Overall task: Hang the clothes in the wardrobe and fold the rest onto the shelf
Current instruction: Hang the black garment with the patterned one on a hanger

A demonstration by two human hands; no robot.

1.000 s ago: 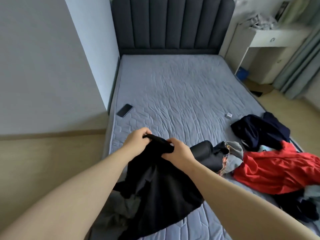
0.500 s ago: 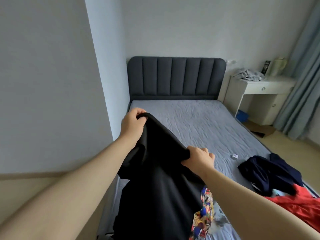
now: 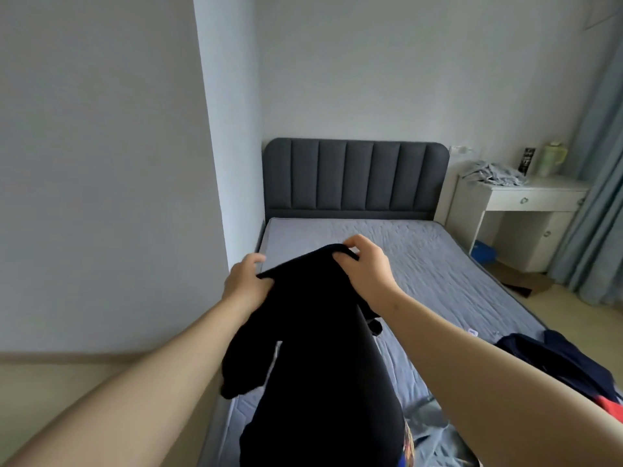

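Observation:
A black garment (image 3: 317, 348) hangs in the air over the foot of the bed (image 3: 421, 264), held up by its top edge. My left hand (image 3: 246, 281) grips the left corner of that edge. My right hand (image 3: 365, 267) pinches the edge a little higher and to the right. The cloth drapes down between my forearms to the bottom of the view. A dark navy garment (image 3: 553, 362) lies on the mattress at the right, with a bit of red cloth (image 3: 610, 407) beside it. A patterned, colourful piece (image 3: 408, 439) peeks out under the black garment.
The grey mattress runs to a dark padded headboard (image 3: 355, 178). A wall corner (image 3: 215, 163) juts out close on the left. A white desk (image 3: 519, 200) with crumpled cloth and a jug stands at the right, by blue curtains (image 3: 596, 163). Wooden floor lies on both sides.
My hands lifted the black garment off the bed and drew closer together along its top edge. My right hand rose to the level of the left. The view tilted upward.

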